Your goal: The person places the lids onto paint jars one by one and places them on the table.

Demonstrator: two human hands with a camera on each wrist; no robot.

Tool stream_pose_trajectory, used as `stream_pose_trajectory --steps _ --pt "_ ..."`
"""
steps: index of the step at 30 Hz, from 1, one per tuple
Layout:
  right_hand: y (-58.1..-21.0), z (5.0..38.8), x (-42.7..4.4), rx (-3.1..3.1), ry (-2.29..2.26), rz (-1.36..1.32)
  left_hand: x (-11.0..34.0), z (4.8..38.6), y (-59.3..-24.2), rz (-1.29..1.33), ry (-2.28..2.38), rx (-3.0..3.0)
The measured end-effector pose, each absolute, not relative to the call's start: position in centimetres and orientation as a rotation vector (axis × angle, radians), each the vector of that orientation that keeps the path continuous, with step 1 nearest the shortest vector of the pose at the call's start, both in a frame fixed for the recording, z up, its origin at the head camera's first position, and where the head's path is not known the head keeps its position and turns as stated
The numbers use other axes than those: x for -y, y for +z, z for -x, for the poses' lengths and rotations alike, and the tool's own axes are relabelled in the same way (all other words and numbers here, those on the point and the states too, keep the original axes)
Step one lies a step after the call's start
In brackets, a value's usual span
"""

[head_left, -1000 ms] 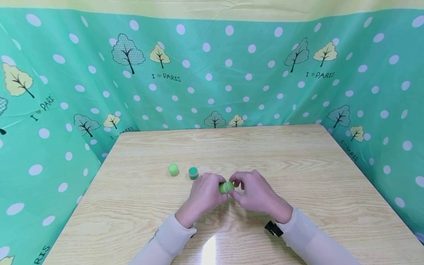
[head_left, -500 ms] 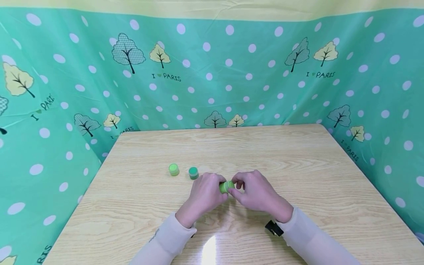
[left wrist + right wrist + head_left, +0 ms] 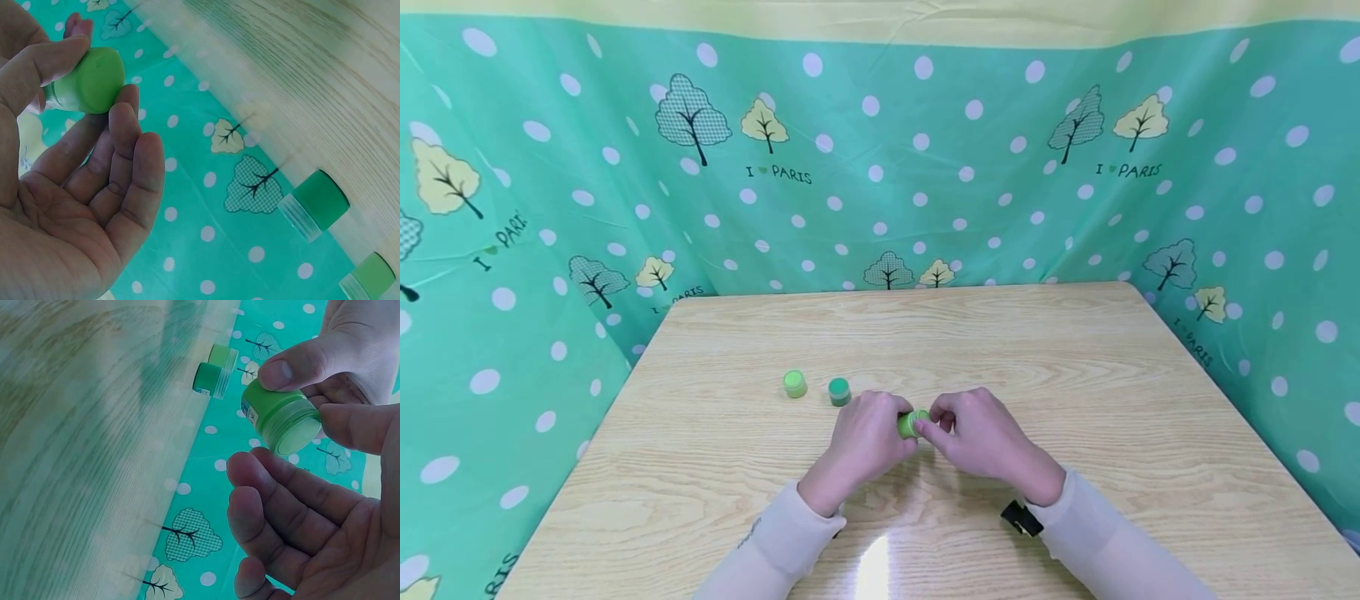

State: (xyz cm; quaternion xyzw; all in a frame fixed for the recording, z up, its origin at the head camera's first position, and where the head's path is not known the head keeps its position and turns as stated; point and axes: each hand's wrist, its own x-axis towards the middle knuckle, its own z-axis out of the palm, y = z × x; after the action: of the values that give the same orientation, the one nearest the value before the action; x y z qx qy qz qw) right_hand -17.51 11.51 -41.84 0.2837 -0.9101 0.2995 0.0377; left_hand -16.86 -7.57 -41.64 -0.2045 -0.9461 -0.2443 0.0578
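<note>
A small green paint pot [image 3: 906,425] with a clear screw lid [image 3: 294,432] is held above the table, tilted on its side. My left hand [image 3: 867,437] grips its green body between thumb and fingers. At the lid end is my right hand [image 3: 983,433], its thumb and forefinger pinching the rim; its other fingers are bent beside it. In the right wrist view a label shows on the pot's side. A light green pot [image 3: 794,384] and a dark green pot [image 3: 839,392] stand upright on the table, left of my hands.
The wood-grain table [image 3: 1037,342] stretches around both hands. A green dotted curtain [image 3: 880,150] with printed trees hangs behind it and at both sides. A black strap [image 3: 1021,518] sits at the right wrist.
My right thumb has shifted left over the lid end of the held pot, and the right fingers have turned slightly. My left hand and the two standing pots stay put.
</note>
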Motion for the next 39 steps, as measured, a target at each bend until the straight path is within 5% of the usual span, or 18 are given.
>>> stream_pose_trajectory --steps 39 --pt "-41.82 17.50 -11.59 2.660 0.920 -0.969 7.57 16.80 -41.59 0.623 -0.761 2.855"
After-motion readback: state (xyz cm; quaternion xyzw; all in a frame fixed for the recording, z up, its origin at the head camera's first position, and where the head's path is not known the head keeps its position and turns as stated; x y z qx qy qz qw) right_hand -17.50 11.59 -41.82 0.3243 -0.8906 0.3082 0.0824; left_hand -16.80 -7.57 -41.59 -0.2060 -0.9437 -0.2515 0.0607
